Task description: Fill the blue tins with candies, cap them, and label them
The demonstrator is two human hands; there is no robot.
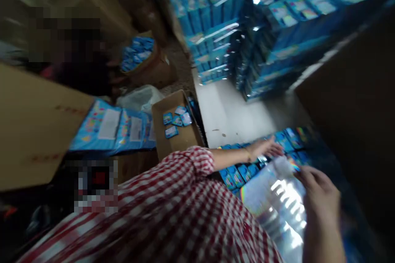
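1. So my left hand [263,148] is out over the rows of small blue packs [236,176] on the near right. Its fingers look stretched and loose; can't tell if they touch a pack.
2. Right hand [321,191] is further right, fingers bent at a rainbow-coloured edge by the far corner of a shiny clear sheet [277,201]. Too blurry to tell whether they're actually gripping anything.
3. That sheet lies at the near right, between my checked shirt [197,209] and the right hand, covering some packs.
4. Past the hands there's a bare patch of white bench [237,104], with tall stacks of blue packs [296,8] at the far right.
5. Left of the bench: an open carton [182,141] with a few loose packs inside, and farther off a brown tub [154,68] full of blue packs.
6. Big brown box [37,127] on the near left, blue wrapped bundles [123,131] just beside it.
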